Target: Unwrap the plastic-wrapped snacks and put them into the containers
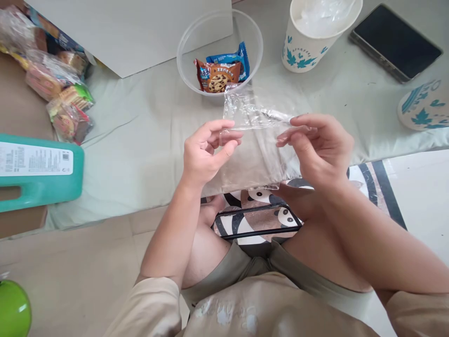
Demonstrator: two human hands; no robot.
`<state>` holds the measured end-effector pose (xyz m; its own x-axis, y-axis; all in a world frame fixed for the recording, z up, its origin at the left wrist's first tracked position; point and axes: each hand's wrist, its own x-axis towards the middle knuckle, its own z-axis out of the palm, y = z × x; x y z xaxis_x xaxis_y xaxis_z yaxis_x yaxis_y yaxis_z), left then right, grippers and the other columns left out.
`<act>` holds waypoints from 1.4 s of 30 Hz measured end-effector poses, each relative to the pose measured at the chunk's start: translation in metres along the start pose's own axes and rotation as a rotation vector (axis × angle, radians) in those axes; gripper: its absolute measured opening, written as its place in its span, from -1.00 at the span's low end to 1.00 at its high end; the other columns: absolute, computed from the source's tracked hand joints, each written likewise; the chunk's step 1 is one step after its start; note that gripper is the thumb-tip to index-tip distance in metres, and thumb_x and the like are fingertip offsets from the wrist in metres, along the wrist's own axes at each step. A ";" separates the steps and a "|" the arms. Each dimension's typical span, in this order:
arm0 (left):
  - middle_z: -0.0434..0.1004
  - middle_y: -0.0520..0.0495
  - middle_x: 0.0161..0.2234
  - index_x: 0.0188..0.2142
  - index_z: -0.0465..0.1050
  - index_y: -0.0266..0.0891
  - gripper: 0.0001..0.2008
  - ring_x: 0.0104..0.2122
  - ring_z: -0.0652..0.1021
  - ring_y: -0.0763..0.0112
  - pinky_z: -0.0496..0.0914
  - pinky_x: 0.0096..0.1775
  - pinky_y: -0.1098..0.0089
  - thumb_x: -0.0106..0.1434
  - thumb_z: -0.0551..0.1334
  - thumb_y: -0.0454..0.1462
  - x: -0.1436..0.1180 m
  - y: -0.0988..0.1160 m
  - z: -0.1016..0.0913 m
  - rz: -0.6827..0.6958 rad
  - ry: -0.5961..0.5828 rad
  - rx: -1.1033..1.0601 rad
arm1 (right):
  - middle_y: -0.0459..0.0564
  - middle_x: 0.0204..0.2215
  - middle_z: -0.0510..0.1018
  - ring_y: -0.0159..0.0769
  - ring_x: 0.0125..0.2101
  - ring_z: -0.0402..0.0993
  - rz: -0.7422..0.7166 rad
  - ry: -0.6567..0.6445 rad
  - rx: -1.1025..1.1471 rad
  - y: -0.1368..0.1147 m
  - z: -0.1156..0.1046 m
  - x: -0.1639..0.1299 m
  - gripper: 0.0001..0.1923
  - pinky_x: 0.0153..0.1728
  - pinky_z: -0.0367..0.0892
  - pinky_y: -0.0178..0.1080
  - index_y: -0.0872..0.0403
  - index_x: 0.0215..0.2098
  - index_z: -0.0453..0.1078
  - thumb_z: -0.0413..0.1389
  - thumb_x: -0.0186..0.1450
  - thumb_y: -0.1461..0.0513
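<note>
A clear, thin plastic bag point(250, 157) hangs stretched between my hands, just in front of the round container. My right hand point(322, 150) pinches its right side between thumb and fingers. At the left side, my left hand point(210, 150) has curled fingers on the film, with the thumb a little apart from them. The bag is see-through, and I make out nothing inside it. Behind it stands a clear round plastic container point(184, 70), holding a brown cookie packet point(219, 77) and a blue packet point(245, 61) partly behind that one.
A paper cup point(301, 51) with crumpled clear plastic inside and a dark phone point(396, 42) lie at back right. Another patterned cup point(424, 105) is at the right edge. Wrapped snacks point(66, 93) and a teal jug point(42, 187) are at left; a white panel point(133, 32) is behind.
</note>
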<state>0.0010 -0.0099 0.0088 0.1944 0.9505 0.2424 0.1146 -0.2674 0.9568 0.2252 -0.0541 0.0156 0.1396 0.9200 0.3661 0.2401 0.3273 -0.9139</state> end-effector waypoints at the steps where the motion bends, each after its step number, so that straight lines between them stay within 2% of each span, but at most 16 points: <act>1: 0.68 -0.02 -0.32 -0.10 0.58 -0.10 -0.71 -0.32 0.71 0.34 0.62 -0.25 0.33 0.21 0.46 -0.12 -0.001 0.001 0.000 -0.005 0.005 0.025 | -0.10 -0.38 0.64 -0.24 -0.32 0.65 0.001 -0.007 -0.020 -0.001 0.000 0.000 -0.82 -0.17 0.59 -0.07 -0.10 -0.04 0.49 0.19 0.40 0.10; 4: 0.66 -0.02 -0.32 -0.16 0.61 -0.13 -0.79 -0.34 0.67 0.40 0.57 -0.25 0.37 0.22 0.44 -0.17 0.000 -0.001 -0.001 0.024 0.054 0.101 | -0.07 -0.30 0.64 -0.19 -0.23 0.65 0.019 -0.028 -0.087 0.001 0.000 -0.001 -0.70 -0.09 0.57 -0.04 -0.12 0.04 0.46 0.24 0.33 0.13; 8: 0.54 -0.01 -0.31 -0.30 0.61 -0.13 -0.87 -0.33 0.59 0.44 0.52 -0.23 0.35 0.25 0.44 -0.15 0.004 -0.009 -0.005 0.175 0.078 0.209 | -0.07 -0.34 0.56 -0.22 -0.27 0.57 0.043 -0.003 -0.215 0.005 0.001 -0.001 -0.74 -0.13 0.53 -0.05 -0.11 0.00 0.48 0.18 0.35 0.22; 13: 0.49 -0.10 -0.09 -0.44 0.51 -0.15 -0.72 0.07 0.55 0.15 0.49 0.11 0.10 0.20 0.47 -0.06 0.004 0.004 -0.009 0.181 0.044 0.279 | 0.06 -0.21 0.44 -0.04 -0.01 0.49 -0.116 0.145 -0.375 -0.002 -0.001 0.004 -0.94 0.05 0.43 0.12 -0.07 -0.32 0.48 0.19 0.34 0.19; 16: 0.53 -0.07 0.07 -0.48 0.43 -0.15 -0.66 0.25 0.47 0.09 0.35 0.29 0.02 0.23 0.43 -0.03 0.000 0.020 -0.008 0.175 -0.066 0.134 | 0.06 -0.15 0.54 -0.01 0.04 0.53 -0.193 0.117 -0.231 -0.009 -0.001 0.003 -0.78 0.09 0.44 0.15 -0.04 -0.41 0.38 0.16 0.38 0.09; 18: 0.60 -0.04 0.04 -0.47 0.41 -0.15 -0.67 0.23 0.52 0.15 0.35 0.31 0.06 0.30 0.37 -0.04 -0.004 0.027 -0.005 0.161 -0.134 -0.045 | -0.02 -0.31 0.59 -0.11 -0.15 0.62 -0.126 0.049 -0.045 -0.013 0.002 -0.001 -0.75 -0.07 0.53 0.05 -0.04 -0.39 0.34 0.13 0.40 0.05; 19: 0.65 -0.03 -0.02 -0.46 0.40 -0.15 -0.67 0.15 0.59 0.20 0.43 0.24 0.11 0.32 0.35 -0.04 -0.005 0.029 -0.003 0.117 -0.143 -0.128 | -0.08 -0.42 0.57 -0.19 -0.30 0.62 -0.054 0.026 0.041 -0.014 0.003 -0.003 -0.75 -0.20 0.55 -0.03 -0.05 -0.37 0.33 0.13 0.41 0.03; 21: 0.68 -0.01 -0.19 -0.44 0.38 -0.15 -0.67 -0.14 0.70 0.30 0.58 -0.11 0.28 0.35 0.31 -0.02 -0.007 0.032 0.002 -0.046 -0.106 -0.251 | -0.17 -0.56 0.46 -0.34 -0.56 0.48 0.131 0.012 0.164 -0.015 0.008 -0.006 -0.74 -0.46 0.46 -0.20 -0.07 -0.31 0.35 0.16 0.40 -0.03; 23: 0.64 0.03 -0.37 -0.42 0.34 -0.15 -0.67 -0.47 0.64 0.43 0.40 -0.52 0.44 0.33 0.29 -0.01 -0.005 0.033 0.006 -0.243 -0.016 -0.304 | -0.22 -0.61 0.36 -0.41 -0.65 0.35 0.310 -0.005 0.236 -0.014 0.011 -0.006 -0.71 -0.56 0.38 -0.27 -0.09 -0.22 0.37 0.20 0.37 -0.09; 25: 0.54 0.08 -0.50 -0.42 0.29 -0.14 -0.68 -0.63 0.54 0.50 0.13 -0.66 0.49 0.30 0.30 -0.03 -0.002 0.034 0.009 -0.386 0.068 -0.315 | -0.23 -0.58 0.36 -0.41 -0.62 0.38 0.462 -0.037 0.311 -0.011 0.012 -0.004 -0.65 -0.53 0.41 -0.27 -0.11 -0.10 0.38 0.24 0.32 -0.11; 29: 0.34 0.14 -0.63 -0.43 0.26 -0.14 -0.67 -0.67 0.49 0.53 -0.06 -0.70 0.49 0.28 0.32 -0.05 0.008 0.035 0.010 -0.546 0.188 -0.292 | -0.15 -0.41 0.53 -0.33 -0.45 0.53 0.733 -0.171 0.431 -0.010 0.011 0.003 -0.48 -0.38 0.51 -0.21 -0.08 0.00 0.38 0.39 0.18 -0.04; 32: 0.32 0.14 -0.62 -0.41 0.28 -0.14 -0.66 -0.63 0.52 0.52 0.00 -0.69 0.51 0.25 0.36 -0.04 0.011 0.032 0.006 -0.562 0.253 -0.353 | -0.09 -0.40 0.53 -0.36 -0.42 0.50 0.840 -0.335 0.435 -0.012 0.011 0.004 -0.64 -0.37 0.46 -0.24 0.02 -0.24 0.45 0.43 0.12 0.08; 34: 0.41 0.08 -0.57 -0.38 0.32 -0.15 -0.69 -0.52 0.60 0.44 0.19 -0.62 0.53 0.23 0.37 -0.04 0.011 0.030 0.002 -0.590 0.259 -0.448 | -0.11 -0.47 0.47 -0.42 -0.47 0.41 0.836 -0.357 0.428 -0.013 0.012 0.004 -0.73 -0.41 0.38 -0.28 0.04 -0.38 0.43 0.40 0.16 0.11; 37: 0.62 -0.05 -0.38 -0.28 0.41 -0.17 -0.74 -0.30 0.69 0.28 0.52 -0.36 0.39 0.21 0.34 -0.06 0.011 0.026 -0.002 -0.708 0.176 -0.594 | -0.12 -0.49 0.43 -0.42 -0.50 0.36 0.746 -0.254 0.402 -0.008 0.017 0.003 -0.75 -0.45 0.35 -0.27 0.01 -0.38 0.39 0.32 0.24 0.07; 39: 0.66 -0.11 -0.27 -0.27 0.42 -0.17 -0.75 -0.21 0.70 0.18 0.60 -0.24 0.26 0.17 0.35 -0.10 0.012 0.021 -0.003 -0.773 0.105 -0.590 | -0.10 -0.46 0.47 -0.35 -0.48 0.44 0.673 -0.190 0.371 0.001 0.020 0.003 -0.74 -0.45 0.39 -0.24 -0.01 -0.32 0.40 0.27 0.27 0.01; 42: 0.66 -0.13 -0.26 -0.32 0.39 -0.16 -0.78 -0.15 0.70 0.11 0.62 -0.25 0.22 0.15 0.34 -0.12 0.012 0.010 -0.004 -0.796 0.050 -0.479 | -0.04 -0.37 0.56 -0.25 -0.40 0.56 0.600 -0.150 0.307 0.019 0.020 0.003 -0.65 -0.42 0.48 -0.18 -0.03 -0.16 0.41 0.08 0.37 -0.11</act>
<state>0.0002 -0.0001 0.0221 0.1881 0.8347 -0.5175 -0.2204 0.5494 0.8060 0.2104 -0.0409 -0.0038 0.0241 0.9737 -0.2265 -0.1229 -0.2220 -0.9673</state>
